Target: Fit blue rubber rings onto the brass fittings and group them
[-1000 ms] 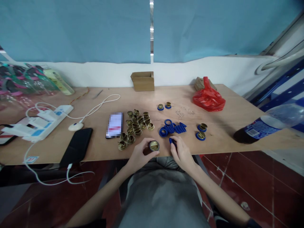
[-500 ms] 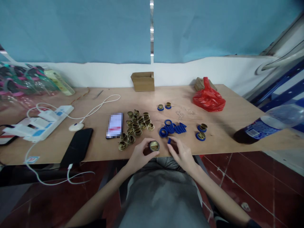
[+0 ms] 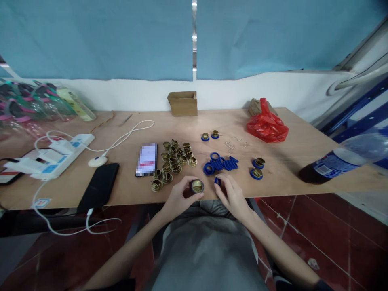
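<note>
The left hand [image 3: 178,196] holds a round brass piece [image 3: 197,186] between thumb and fingers, its slotted face turned up inside a dark rim, at the near edge of the table [image 3: 281,184]. Just to its right, the right hand [image 3: 233,194] is curled, with a blue ring [image 3: 217,182] at its fingertips (seen nearly edge-on, so I cannot tell how firmly the thumb bears on it). Piece and ring are apart.

Beyond the right hand lies a heap of blue rings [image 3: 216,165]; left of the heap stands a cluster of loose brass pieces [image 3: 176,168], beside a lit phone [image 3: 146,160]. Two ringed pieces [image 3: 257,173] sit to the right, and another ringed pair [image 3: 215,134] farther off.

The step in hand, I judge, is handling one piece and one ring together. Joining them would call for a steady left grip, the ring turned flat and lined up with the piece, and an even push around the rim.
</note>
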### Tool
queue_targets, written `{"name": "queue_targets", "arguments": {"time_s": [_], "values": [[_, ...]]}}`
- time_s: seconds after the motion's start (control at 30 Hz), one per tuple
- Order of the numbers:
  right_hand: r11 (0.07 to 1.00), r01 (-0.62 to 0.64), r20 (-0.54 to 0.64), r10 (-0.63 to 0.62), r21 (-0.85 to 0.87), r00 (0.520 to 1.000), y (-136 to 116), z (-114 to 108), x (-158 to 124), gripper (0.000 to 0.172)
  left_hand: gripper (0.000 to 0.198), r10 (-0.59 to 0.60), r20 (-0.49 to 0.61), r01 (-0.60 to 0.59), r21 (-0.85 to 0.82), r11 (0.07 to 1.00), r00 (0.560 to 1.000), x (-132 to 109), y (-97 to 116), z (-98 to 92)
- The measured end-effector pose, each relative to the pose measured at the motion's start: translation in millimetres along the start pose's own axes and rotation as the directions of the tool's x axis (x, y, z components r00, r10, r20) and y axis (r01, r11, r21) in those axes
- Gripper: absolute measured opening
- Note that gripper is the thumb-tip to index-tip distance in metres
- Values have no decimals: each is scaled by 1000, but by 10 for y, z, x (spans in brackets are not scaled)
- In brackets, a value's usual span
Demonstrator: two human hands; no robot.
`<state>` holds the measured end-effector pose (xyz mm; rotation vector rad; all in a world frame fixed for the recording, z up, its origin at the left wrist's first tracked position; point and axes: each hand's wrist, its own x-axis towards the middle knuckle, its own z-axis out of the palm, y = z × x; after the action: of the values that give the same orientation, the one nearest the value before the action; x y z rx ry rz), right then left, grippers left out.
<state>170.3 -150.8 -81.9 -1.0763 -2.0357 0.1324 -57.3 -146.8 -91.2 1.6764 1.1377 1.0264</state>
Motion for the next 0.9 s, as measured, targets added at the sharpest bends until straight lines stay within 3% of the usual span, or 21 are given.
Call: {"name": "queue_targets", "arguments": {"time_s": [0.7,0.9], "values": [[997,7,-16,-9,-78,1000,13,-4,-12,14,36,-6,9,6,-7,1000,1000,1,-6,2],[999,11,-19,-12,-35,1000,1,9,-16,22,37,-6,5,6,-17,1000,1000,-4,-1,7]]}}
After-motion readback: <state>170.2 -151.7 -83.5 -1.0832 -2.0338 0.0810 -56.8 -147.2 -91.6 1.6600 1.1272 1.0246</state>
